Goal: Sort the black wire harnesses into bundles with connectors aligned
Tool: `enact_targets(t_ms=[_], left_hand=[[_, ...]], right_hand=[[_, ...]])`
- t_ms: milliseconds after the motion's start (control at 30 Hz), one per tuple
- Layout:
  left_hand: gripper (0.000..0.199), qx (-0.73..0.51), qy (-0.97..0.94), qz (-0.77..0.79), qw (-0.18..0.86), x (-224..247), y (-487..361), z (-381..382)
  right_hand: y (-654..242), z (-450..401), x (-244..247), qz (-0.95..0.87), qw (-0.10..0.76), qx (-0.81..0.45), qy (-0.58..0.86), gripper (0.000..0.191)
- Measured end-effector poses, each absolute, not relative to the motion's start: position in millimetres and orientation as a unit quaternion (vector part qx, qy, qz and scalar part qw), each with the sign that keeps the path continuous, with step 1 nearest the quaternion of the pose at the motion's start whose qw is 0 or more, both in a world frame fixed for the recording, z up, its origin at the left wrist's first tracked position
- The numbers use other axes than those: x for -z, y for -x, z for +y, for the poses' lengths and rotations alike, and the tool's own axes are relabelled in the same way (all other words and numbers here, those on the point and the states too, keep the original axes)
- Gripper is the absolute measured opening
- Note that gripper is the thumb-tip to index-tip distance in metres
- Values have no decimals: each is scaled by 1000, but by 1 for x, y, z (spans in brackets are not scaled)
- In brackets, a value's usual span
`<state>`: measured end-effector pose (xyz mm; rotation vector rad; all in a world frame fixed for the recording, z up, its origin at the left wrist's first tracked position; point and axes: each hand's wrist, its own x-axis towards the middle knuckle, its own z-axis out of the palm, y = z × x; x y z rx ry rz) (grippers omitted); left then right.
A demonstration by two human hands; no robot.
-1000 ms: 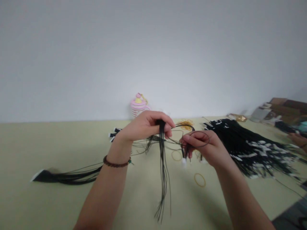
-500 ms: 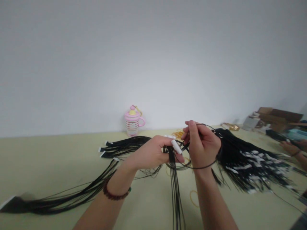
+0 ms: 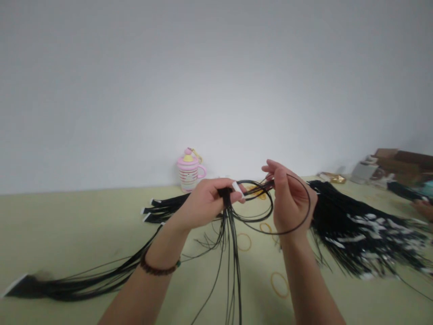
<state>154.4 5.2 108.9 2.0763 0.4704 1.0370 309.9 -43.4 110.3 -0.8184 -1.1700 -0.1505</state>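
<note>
My left hand (image 3: 203, 205) is closed on a black wire harness (image 3: 227, 201), with a white connector (image 3: 238, 190) sticking out at the thumb and fingertips. Loose wire ends hang from it down over the table. My right hand (image 3: 293, 205) pinches the coiled wires a short way to the right. Between the hands the wires form a loop (image 3: 271, 207), and one thin wire curves wide across the right wrist. A beaded bracelet (image 3: 158, 269) circles my left wrist.
Several more harnesses (image 3: 169, 206) lie behind my left arm, one long harness (image 3: 61, 289) at front left. A large harness pile (image 3: 345, 225) spreads at right. Rubber bands (image 3: 279, 285), a pink cup (image 3: 188, 174), a cardboard box (image 3: 389, 164) and another person's hand (image 3: 424, 209) are also visible.
My hands have moved apart, left hand leftward and right hand slightly right and up. The wire loop between them is now stretched wider and the hanging ends have swung left.
</note>
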Motion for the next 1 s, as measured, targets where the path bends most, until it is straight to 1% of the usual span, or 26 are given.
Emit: enact_targets(t_ms=[67, 167, 233, 300, 367, 433, 600, 733, 800, 1000], left_hand=[[24, -443, -797, 200, 358, -107, -154, 11], [23, -461, -792, 210, 341, -106, -152, 17], [23, -468, -789, 215, 336, -106, -149, 20], [22, -480, -783, 224, 326, -108, -145, 21], [21, -489, -779, 231, 317, -109, -141, 22], [20, -489, -780, 234, 313, -110, -139, 22], [20, -476, -799, 220, 295, -112, -139, 19], [20, -481, -807, 206, 274, -114, -138, 15], [19, -489, -805, 207, 263, -117, -137, 11], [18, -496, -813, 215, 216, -124, -132, -1]], right_hand=[[-315, -48, -114, -567, 715, 32, 407, 27], [-324, -55, -117, -609, 644, 1, 464, 29], [-329, -58, -117, -617, 623, -12, 481, 27], [-333, -59, -117, -595, 644, 11, 481, 21], [-334, -59, -117, -553, 685, 61, 471, 16], [-331, -58, -118, -526, 722, 76, 442, 13], [-306, -58, -119, -502, 795, -14, 340, 4], [-291, -61, -115, -538, 770, -16, 342, 13], [-289, -60, -111, -551, 755, -3, 355, 14], [-288, -54, -104, -529, 778, 23, 337, 15]])
